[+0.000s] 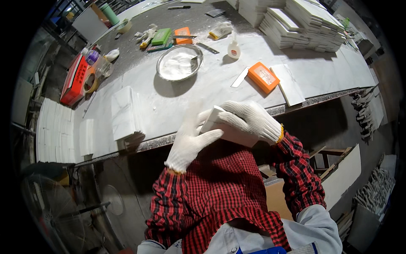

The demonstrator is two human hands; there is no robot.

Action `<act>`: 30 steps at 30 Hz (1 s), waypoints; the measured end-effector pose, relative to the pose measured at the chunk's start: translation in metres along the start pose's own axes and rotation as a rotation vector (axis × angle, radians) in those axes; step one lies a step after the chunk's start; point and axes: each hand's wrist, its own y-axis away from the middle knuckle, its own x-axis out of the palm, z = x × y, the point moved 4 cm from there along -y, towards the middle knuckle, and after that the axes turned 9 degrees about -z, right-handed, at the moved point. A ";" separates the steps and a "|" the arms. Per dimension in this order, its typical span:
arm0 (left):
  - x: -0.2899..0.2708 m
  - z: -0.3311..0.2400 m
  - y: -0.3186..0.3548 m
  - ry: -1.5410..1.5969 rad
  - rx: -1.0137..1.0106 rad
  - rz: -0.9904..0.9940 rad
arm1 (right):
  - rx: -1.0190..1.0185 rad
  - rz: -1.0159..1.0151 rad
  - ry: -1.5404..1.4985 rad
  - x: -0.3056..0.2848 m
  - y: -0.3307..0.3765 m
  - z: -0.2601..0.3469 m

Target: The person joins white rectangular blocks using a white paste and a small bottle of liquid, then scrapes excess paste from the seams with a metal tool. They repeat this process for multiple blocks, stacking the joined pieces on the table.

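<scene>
Both my hands wear white knitted gloves. My right hand (252, 121) is closed on a thin white marble tile (234, 134), held tilted just in front of the table's near edge. Its thumb lies across the tile's face. Close by on the tile's left side is my left hand (189, 142), thumb stretched out and fingers apart. Motion smears those fingertips, so whether they touch the tile's edge is unclear. Beyond them, a metal bowl of white powder (176, 63) with a scraper blade in it stands on the marble tabletop (156, 101).
An orange box (263, 78) lies by a loose tile (287, 84) and a blade (240, 78). Stacked tiles rise at the far right (302, 25) and left (125, 112). A white squeeze bottle (234, 48) stands beyond; a red box (74, 80) sits at left.
</scene>
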 end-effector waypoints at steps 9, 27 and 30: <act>-0.028 0.066 -0.015 -0.022 -0.224 -0.143 | -0.041 -0.279 0.694 0.037 -0.019 0.057; -0.016 0.070 -0.006 0.224 -0.174 -0.401 | -0.062 -0.633 0.826 -0.028 0.010 -0.029; -0.014 0.069 -0.010 0.214 -0.177 -0.383 | 0.088 -0.542 1.017 -0.054 -0.008 -0.070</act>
